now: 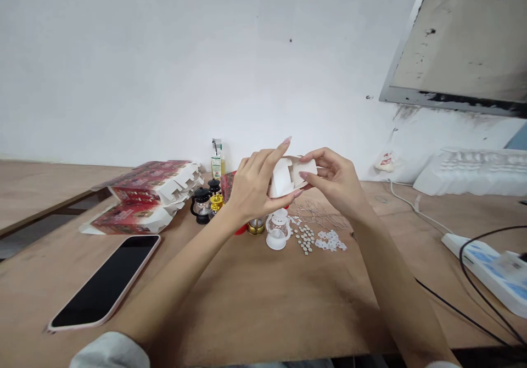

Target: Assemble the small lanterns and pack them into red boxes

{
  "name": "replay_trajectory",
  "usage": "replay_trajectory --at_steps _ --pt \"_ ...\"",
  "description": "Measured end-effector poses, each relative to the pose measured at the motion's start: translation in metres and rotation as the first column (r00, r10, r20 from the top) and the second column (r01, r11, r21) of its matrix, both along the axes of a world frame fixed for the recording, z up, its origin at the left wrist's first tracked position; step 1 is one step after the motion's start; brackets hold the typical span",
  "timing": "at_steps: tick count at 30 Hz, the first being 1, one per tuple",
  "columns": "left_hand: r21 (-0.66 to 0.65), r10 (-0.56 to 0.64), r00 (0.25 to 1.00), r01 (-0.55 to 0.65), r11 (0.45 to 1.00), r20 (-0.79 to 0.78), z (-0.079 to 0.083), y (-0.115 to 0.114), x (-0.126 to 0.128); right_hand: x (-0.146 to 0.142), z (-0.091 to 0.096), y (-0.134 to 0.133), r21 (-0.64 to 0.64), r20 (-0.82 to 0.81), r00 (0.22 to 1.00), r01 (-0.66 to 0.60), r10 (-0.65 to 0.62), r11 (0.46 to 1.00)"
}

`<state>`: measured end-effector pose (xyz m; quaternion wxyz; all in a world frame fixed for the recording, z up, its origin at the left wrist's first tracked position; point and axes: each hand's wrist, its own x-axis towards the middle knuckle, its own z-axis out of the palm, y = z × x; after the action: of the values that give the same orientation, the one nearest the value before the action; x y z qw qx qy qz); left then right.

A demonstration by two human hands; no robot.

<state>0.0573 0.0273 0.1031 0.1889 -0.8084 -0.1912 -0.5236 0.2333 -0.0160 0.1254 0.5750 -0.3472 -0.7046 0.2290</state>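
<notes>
A small cardboard box (282, 179), white on its inner side, is held up above the table between both hands. My left hand (257, 184) grips its left side, with the thumb below and the index finger raised. My right hand (331, 178) pinches a white end flap at the right between thumb and fingers. Below the box stands a white miniature lantern (278, 230). Beside it are a gold-based lantern (256, 227), partly hidden, and black and gold lanterns (201, 206) further left. Small round metallic discs (306, 239) and white pieces (330, 240) lie to the right.
Flattened red printed boxes (152, 184) are stacked at the left, near a phone (107, 283). Thin wire pieces (319, 214) lie behind the discs. A bottle (217, 160) stands by the wall. At right are a power strip (486, 272), cables and stacked white trays (469, 173).
</notes>
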Motion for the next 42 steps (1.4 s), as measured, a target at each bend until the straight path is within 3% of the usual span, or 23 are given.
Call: replay_trajectory --at_steps 6,13,18,33,42 --pt "0.026 -0.072 0.995 0.070 0.997 0.064 0.002 0.001 -0.004 0.010 0.000 0.008 -0.074 -0.026 0.992 -0.124 0.122 0.990" --pt "0.101 -0.073 0.994 0.064 0.993 0.086 0.004 -0.003 -0.006 0.016 0.005 0.008 -0.093 -0.015 0.944 -0.329 0.329 0.940" --pt "0.139 -0.085 0.995 0.077 0.987 0.050 0.003 -0.006 -0.002 0.009 0.003 0.004 -0.116 0.084 0.928 -0.352 0.362 0.929" --pt "0.291 -0.182 0.983 0.167 0.942 0.024 0.001 0.002 -0.004 0.002 0.000 0.000 -0.111 -0.027 0.934 -0.358 0.357 0.927" --pt "0.321 -0.162 0.987 0.159 0.934 -0.016 0.000 0.001 -0.003 0.005 0.000 0.000 -0.125 -0.011 0.925 -0.377 0.379 0.918"
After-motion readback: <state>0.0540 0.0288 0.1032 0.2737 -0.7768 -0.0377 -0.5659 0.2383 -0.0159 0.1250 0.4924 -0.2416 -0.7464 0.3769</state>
